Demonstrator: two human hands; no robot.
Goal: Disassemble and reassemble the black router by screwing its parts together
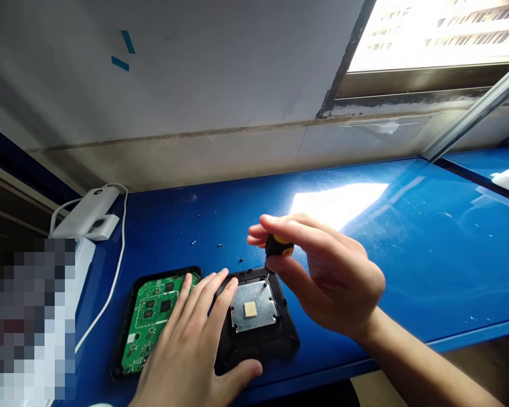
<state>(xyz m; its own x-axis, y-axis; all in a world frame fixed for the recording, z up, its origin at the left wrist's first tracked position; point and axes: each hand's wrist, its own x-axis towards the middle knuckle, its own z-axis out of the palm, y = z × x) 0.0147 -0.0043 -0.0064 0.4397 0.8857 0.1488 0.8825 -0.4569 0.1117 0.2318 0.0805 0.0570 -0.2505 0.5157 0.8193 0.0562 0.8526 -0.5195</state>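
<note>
My right hand [331,271] grips a short black-and-yellow screwdriver [280,246] between thumb and fingers. Its thin shaft points down to a dark screw post at the upper right corner of a silver metal plate [241,322]. This plate, with a small beige square pad [250,308] on it, lies inside a black plastic cover [286,339]. My left hand [195,333] is spread, its fingers resting across the left side of the cover and the edge of the neighbouring case. That black case holds a green circuit board [146,316], partly hidden by my fingers.
Several small screws [219,245] lie loose on the blue table [385,271] beyond the cover. White power adapters [87,212] with a cable [121,254] stand at the left. A wall and window are behind, and a metal-framed partition [470,113] rises at right.
</note>
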